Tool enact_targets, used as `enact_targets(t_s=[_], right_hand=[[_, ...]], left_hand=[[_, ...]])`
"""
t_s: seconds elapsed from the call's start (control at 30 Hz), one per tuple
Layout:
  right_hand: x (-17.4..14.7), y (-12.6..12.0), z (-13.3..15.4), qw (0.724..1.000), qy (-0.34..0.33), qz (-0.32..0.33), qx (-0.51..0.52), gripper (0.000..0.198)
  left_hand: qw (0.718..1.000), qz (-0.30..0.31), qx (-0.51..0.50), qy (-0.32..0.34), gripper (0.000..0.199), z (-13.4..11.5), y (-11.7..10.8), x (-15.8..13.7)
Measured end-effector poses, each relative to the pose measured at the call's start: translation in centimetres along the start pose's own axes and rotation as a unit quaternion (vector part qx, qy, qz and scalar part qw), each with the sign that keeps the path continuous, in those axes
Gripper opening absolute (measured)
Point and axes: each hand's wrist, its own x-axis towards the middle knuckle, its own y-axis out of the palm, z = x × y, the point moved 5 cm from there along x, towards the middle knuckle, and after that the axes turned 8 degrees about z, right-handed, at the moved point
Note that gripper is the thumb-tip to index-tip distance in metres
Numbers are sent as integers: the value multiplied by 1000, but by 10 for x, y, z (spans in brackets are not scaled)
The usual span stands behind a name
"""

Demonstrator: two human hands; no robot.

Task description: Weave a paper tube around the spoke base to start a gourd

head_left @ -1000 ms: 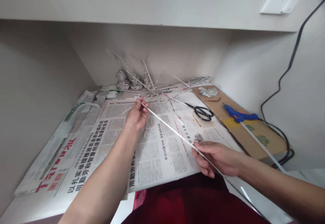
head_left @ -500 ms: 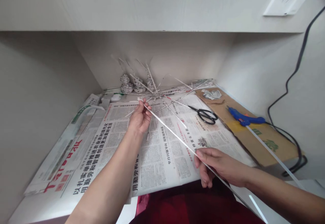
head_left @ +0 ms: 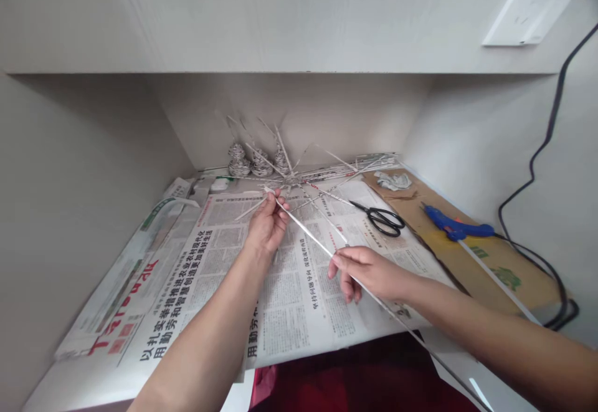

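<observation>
A long, thin rolled paper stick (head_left: 308, 232) runs slantwise between my two hands and on past the table's front edge at lower right. My left hand (head_left: 270, 222) pinches it close to its far end. Farther down its length, the fingertips of my right hand (head_left: 359, 272) are closed on the same stick. Just beyond my left hand lies a woven paper piece (head_left: 292, 179), its several paper spokes spread out like a star. Black-handled scissors (head_left: 384, 220) rest right of the spokes.
Newspaper sheets (head_left: 187, 275) cover the table. At the back stand several gourd-shaped woven paper pieces (head_left: 239, 161) beside a bundle of paper sticks (head_left: 374, 162). A blue glue gun (head_left: 455, 223) with a black cord lies on cardboard (head_left: 490, 262). A shelf board (head_left: 280, 25) overhangs the back.
My right hand has moved up and left along the paper stick, nearer to my left hand. The left hand keeps its pinch. The whole view has shifted slightly.
</observation>
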Motion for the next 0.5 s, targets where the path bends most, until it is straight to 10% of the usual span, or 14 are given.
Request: enact_targets(t_s=[0.2,0.5], right_hand=[[0,7,-12,978,29,85,188,36],[41,-4,13,998,-29,-16,-52,36]], left_hand=[[1000,12,-16,-8,13,1,2,1],[999,-16,47,-20,13,14,-4,-2]])
